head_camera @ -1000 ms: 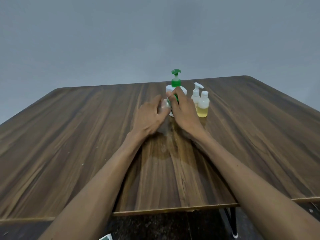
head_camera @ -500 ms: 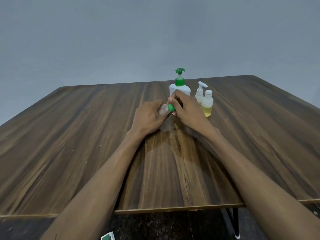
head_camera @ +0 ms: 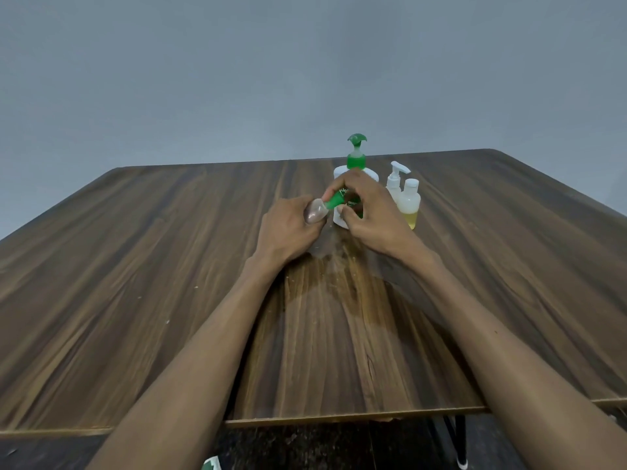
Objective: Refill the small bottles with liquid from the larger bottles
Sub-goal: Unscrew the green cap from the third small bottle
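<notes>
Since half a second ago the small clear bottle with a green cap has tilted further, cap up toward the right, and both hands sit a little higher above the dark wood-grain table. The left hand grips the bottle's body; the right hand pinches the cap. Four bottles in all: this one, one large white pump bottle with a green pump behind the hands, one small white spray bottle, and one small clear bottle of yellow liquid beside it.
</notes>
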